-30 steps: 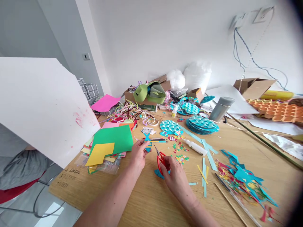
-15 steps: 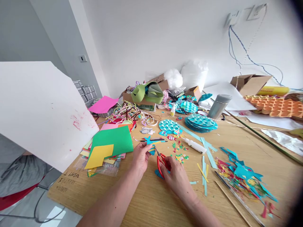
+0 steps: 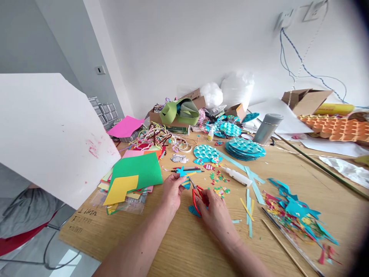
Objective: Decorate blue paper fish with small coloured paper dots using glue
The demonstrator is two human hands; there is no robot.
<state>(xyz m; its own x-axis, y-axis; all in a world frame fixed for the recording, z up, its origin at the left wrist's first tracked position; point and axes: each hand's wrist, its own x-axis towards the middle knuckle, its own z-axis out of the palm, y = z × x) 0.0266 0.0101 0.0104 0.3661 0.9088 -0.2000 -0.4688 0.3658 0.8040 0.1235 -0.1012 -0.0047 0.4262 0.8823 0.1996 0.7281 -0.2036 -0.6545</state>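
My left hand (image 3: 173, 189) pinches a small blue paper fish (image 3: 181, 171) with yellow strips across it. In my right hand (image 3: 215, 209) is a pair of scissors (image 3: 198, 196) with red handles. The blade tips point up and left, at the edge of the fish near a yellow strip; whether they touch the paper I cannot make out. Another blue paper piece (image 3: 194, 210) lies on the table under the scissors, partly hidden by them. Just beyond my hands are dark pens (image 3: 190, 170) and a striped red paper fish (image 3: 208, 167).
A white glue bottle (image 3: 238, 177) lies right of the hands, near light blue paper strips (image 3: 255, 188). Coloured paper sheets (image 3: 144, 169) are stacked on the left. Blue paper scraps (image 3: 301, 209) and sticks (image 3: 284, 246) lie at right. Round blue woven pieces (image 3: 245, 149) stand stacked behind.
The scissors look slightly more open now, with the red handles a little further apart. Both hands stay almost in place, and the view has shifted very slightly.
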